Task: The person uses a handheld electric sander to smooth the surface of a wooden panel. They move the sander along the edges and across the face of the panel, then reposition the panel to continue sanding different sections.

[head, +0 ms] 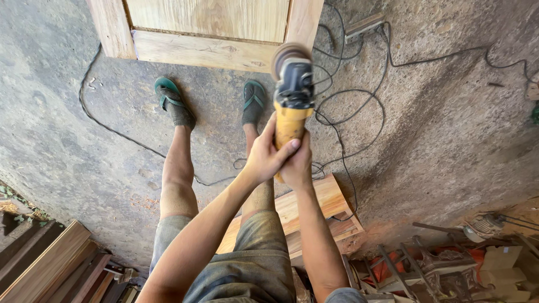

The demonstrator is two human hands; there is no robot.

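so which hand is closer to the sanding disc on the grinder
The left hand, by a little. It wraps the yellow grinder body slightly higher, closer to the sanding disc. The right hand grips just below and beside it, at the handle's rear end.

Yellow-bodied angle grinder with a black gear head and round sanding disc (291,92) — held out over the grey concrete floor, body pointing away along the view. Disc at the far end, blurred, face turned up-left, just in front of the pale wooden frame's lower right corner; whether touching, cannot tell. Yellow handle end gripped — wrapped from both sides.
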